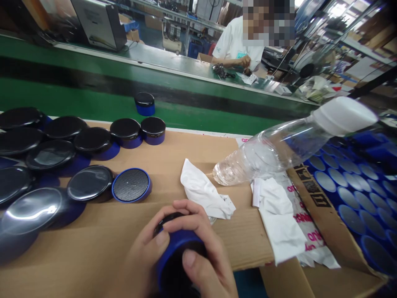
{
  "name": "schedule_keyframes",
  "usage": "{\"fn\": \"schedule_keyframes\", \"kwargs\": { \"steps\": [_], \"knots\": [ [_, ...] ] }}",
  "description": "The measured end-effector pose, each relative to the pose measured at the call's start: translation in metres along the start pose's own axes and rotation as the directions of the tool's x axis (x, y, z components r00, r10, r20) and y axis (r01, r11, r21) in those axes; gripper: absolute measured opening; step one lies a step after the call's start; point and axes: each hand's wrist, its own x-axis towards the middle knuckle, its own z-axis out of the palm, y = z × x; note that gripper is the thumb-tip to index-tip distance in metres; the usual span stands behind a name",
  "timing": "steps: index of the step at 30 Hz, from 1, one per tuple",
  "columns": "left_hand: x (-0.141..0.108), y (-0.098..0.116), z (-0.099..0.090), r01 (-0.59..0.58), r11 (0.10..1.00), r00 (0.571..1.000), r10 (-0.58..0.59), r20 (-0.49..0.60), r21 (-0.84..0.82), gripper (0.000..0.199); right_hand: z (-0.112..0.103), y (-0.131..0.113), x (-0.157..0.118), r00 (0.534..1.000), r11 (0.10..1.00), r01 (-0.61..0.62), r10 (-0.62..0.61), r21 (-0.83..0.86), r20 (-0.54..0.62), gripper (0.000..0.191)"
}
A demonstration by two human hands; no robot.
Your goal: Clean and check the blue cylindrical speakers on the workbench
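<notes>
Holding a blue can (pixel 175 267) between my left fingers (pixel 161 239) and right fingers (pixel 190 260).
Both sets wrap around it; just beyond them I see a white cloth (pixel 203 190) on the surface (pixel 93 244).

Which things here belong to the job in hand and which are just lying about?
Likely the job:
held blue cylinder
similar cylinders on cardboard
boxed blue cylinders
perhaps white cloths, clear bottle

Seemingly just lying about:
grey device, dark bundle on far bench
</notes>
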Motion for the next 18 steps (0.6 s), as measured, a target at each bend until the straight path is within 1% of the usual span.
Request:
{"fn": "schedule_keyframes", "kwargs": {
  "steps": [3, 5, 8, 11, 12, 13, 14, 15, 16, 17, 18],
  "knots": [
    [0.000, 0.002, 0.003, 0.011, 1.000, 1.000, -0.010, 0.015, -0.016, 0.029, 0.000, 0.000, 0.000, 1.000, 1.000, -0.011, 0.011, 0.005, -0.018, 0.031],
    [-0.001, 0.004, 0.008, 0.019, 1.000, 1.000, -0.019, -0.007, -0.022, 0.030, -0.001, 0.001, 0.000, 1.000, 1.000, -0.012, 0.011, -0.002, -0.027, 0.029],
    [-0.004, 0.010, 0.020, 0.041, 0.999, 0.995, -0.044, -0.090, -0.036, 0.033, -0.005, 0.001, 0.000, 1.000, 0.999, -0.007, 0.008, -0.032, 0.014, 0.036],
    [-0.007, 0.015, 0.032, 0.084, 0.995, 0.972, -0.095, -0.216, -0.061, 0.032, -0.007, -0.001, -0.003, 0.999, 0.997, -0.030, 0.033, -0.078, 0.037, 0.028],
    [-0.007, 0.017, 0.034, 0.099, 0.991, 0.958, -0.119, -0.260, -0.090, 0.032, -0.006, -0.001, -0.005, 0.999, 0.993, -0.031, 0.035, -0.114, 0.031, 0.031],
    [-0.007, 0.018, 0.035, 0.106, 0.987, 0.945, -0.138, -0.297, -0.120, 0.032, -0.005, 0.000, -0.008, 0.999, 0.985, -0.034, 0.038, -0.172, 0.018, 0.040],
    [-0.007, 0.019, 0.035, 0.107, 0.983, 0.934, -0.150, -0.325, -0.146, 0.033, -0.003, 0.001, -0.012, 0.999, 0.966, -0.033, 0.034, -0.258, 0.002, 0.056],
    [-0.007, 0.019, 0.034, 0.100, 0.982, 0.928, -0.151, -0.340, -0.162, 0.034, -0.001, 0.002, -0.017, 1.000, 0.928, -0.018, 0.015, -0.371, -0.010, 0.073],
    [-0.006, 0.020, 0.033, 0.092, 0.983, 0.928, -0.143, -0.343, -0.162, 0.037, 0.000, 0.004, -0.021, 0.999, 0.867, 0.016, -0.028, -0.498, -0.016, 0.085],
    [-0.006, 0.020, 0.031, 0.090, 0.985, 0.928, -0.137, -0.347, -0.147, 0.039, 0.001, 0.006, -0.026, 0.995, 0.788, 0.068, -0.096, -0.612, -0.013, 0.088],
    [-0.005, 0.020, 0.030, 0.099, 0.986, 0.926, -0.141, -0.350, -0.134, 0.042, 0.000, 0.007, -0.030, 0.984, 0.707, 0.129, -0.176, -0.696, 0.003, 0.084]
  ]
}}
